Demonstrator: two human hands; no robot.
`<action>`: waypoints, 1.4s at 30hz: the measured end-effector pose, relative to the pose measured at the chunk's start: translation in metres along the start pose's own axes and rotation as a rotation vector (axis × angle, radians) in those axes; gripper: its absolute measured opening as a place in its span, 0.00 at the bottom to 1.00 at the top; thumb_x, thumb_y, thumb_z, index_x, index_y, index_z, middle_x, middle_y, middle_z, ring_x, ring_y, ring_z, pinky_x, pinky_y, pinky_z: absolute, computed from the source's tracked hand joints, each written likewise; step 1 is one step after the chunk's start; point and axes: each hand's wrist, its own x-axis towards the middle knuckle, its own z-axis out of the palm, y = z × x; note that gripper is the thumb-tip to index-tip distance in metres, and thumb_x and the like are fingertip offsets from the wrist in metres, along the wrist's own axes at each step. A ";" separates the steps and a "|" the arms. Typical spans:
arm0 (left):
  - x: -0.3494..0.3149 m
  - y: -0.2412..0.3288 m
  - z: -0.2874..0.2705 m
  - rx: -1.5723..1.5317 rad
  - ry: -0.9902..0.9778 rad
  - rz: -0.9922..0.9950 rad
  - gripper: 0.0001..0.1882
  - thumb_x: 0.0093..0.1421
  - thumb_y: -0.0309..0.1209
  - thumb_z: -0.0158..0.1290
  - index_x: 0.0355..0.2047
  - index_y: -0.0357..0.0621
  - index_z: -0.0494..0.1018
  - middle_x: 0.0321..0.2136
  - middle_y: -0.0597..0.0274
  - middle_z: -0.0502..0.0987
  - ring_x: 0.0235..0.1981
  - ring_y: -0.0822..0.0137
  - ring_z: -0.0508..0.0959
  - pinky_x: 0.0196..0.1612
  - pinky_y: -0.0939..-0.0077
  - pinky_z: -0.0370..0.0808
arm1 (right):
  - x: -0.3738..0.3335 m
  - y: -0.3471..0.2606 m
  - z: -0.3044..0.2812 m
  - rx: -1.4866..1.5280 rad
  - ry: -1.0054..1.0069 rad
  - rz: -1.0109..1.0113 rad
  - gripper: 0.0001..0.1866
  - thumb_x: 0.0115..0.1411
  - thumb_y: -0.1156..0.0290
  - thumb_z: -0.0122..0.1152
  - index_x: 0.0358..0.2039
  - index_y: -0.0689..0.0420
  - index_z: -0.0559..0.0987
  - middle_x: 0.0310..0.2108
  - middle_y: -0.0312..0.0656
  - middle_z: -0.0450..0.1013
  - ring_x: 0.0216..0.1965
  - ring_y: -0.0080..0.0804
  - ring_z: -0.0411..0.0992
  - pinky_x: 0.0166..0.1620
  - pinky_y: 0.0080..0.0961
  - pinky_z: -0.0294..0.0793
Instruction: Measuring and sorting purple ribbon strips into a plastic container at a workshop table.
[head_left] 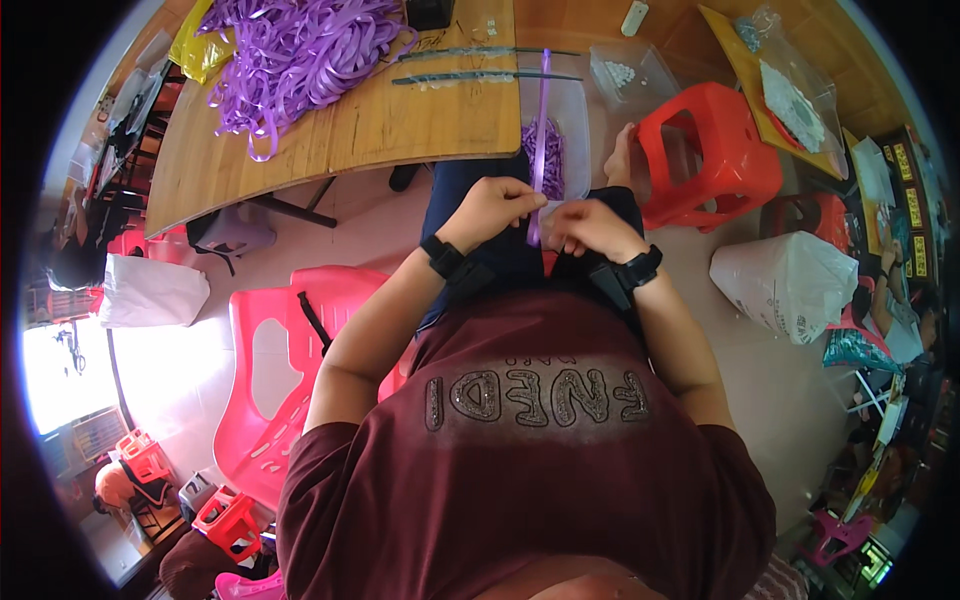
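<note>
A shiny purple ribbon (541,130) runs from two thin dark rods (490,77) toward my lap. Its lower part is between my hands. My left hand (497,212) is closed in a pinch on the ribbon, thumb and forefinger together. Close beside it, my right hand (597,232) has its fingers curled in, slightly blurred; whatever they pinch is too small to name. Below the ribbon stands a clear plastic bin (573,110) holding many short purple ribbon pieces. The rods are taped to the wooden table (400,130) and stick out beyond its right edge.
A large heap of purple ribbon (290,60) covers the table's far left, beside a yellow bag (200,45). To the right are a red stool (715,150), a clear box with white pieces (630,80) and a white sack (785,285). A pink chair (260,400) stands at left.
</note>
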 end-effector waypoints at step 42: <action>0.001 0.004 -0.001 -0.148 -0.065 0.075 0.12 0.61 0.36 0.61 0.32 0.37 0.81 0.23 0.67 0.76 0.23 0.78 0.73 0.27 0.82 0.70 | 0.128 -0.108 -0.038 0.689 0.453 -0.580 0.14 0.63 0.75 0.62 0.49 0.63 0.77 0.34 0.40 0.79 0.32 0.26 0.77 0.34 0.19 0.75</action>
